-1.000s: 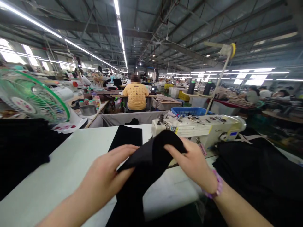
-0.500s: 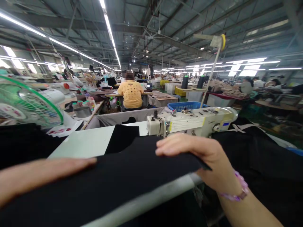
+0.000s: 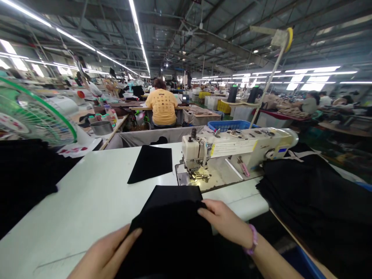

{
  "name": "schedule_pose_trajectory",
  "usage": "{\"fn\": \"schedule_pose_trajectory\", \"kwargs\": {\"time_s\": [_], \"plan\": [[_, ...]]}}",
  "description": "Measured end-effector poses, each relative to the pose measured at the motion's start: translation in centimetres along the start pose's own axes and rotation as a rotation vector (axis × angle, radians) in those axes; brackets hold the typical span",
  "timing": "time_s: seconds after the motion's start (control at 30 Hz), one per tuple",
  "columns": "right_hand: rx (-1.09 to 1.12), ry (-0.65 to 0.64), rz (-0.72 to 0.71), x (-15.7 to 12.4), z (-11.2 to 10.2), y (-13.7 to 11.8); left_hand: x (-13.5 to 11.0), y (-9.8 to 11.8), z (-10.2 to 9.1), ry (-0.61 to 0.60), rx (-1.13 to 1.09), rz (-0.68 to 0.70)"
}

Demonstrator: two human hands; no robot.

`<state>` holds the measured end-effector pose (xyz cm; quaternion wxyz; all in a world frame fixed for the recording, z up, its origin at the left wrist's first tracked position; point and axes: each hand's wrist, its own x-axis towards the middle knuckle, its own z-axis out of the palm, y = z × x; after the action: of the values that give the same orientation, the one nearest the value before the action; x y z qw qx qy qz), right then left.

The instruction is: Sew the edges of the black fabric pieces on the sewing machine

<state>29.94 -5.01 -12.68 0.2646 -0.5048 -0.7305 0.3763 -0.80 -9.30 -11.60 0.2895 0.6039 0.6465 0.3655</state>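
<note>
A black fabric piece (image 3: 174,224) lies folded on the white sewing table (image 3: 87,193) in front of me. My left hand (image 3: 107,255) rests on its left edge, thumb on top and fingers closed on the cloth. My right hand (image 3: 225,223), with a purple bead bracelet at the wrist, pinches the upper right edge of the same cloth. The cream sewing machine (image 3: 235,149) stands just beyond, its needle area (image 3: 197,174) a little above the cloth's far edge. A smaller black fabric panel (image 3: 152,162) lies flat further back on the table.
Black fabric heaps sit at the left (image 3: 23,178) and right (image 3: 316,201). A green-rimmed fan (image 3: 31,116) stands at the far left. A blue basket (image 3: 229,125) is behind the machine. A person in a yellow shirt (image 3: 162,106) sits ahead, others work at the right.
The black cloth was lifted and spread close to the camera; now it lies lower on the table before the machine, with both hands drawn back toward me at its edges.
</note>
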Motion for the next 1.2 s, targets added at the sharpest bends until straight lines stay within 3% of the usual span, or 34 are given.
{"fn": "schedule_pose_trajectory", "kwargs": {"time_s": [0.07,0.17,0.27,0.37,0.47,0.63,0.77,0.83,1.03,1.2], "plan": [[-0.144,0.155,0.043,2.6,1.3,1.1,3.6,0.7,0.9,-0.086,0.249,0.007],[-0.229,0.311,0.060,5.0,2.6,2.4,8.6,1.1,2.8,-0.074,0.496,0.114],[-0.254,0.399,0.059,5.9,3.1,3.2,12.1,0.2,4.4,-0.109,0.472,0.176],[-0.226,0.430,0.065,6.2,2.9,3.8,13.5,-0.8,5.2,-0.184,0.401,0.172],[-0.150,0.439,0.055,6.5,2.6,4.2,12.7,-1.3,5.6,-0.163,0.318,0.175],[0.099,0.468,-0.011,5.5,3.0,4.6,8.6,-0.8,5.2,0.017,0.105,0.102],[0.410,0.447,0.027,3.7,3.4,4.6,5.7,0.7,4.1,-0.043,-0.509,-0.160],[0.585,0.454,0.099,3.1,3.2,4.3,4.8,1.5,3.7,-0.065,-0.719,-0.220],[0.679,0.544,0.166,2.5,2.2,3.6,3.7,2.9,3.7,0.095,-0.835,-0.243],[0.752,0.594,0.239,2.4,2.0,3.8,3.6,3.2,3.3,0.131,-0.827,-0.248]]}}
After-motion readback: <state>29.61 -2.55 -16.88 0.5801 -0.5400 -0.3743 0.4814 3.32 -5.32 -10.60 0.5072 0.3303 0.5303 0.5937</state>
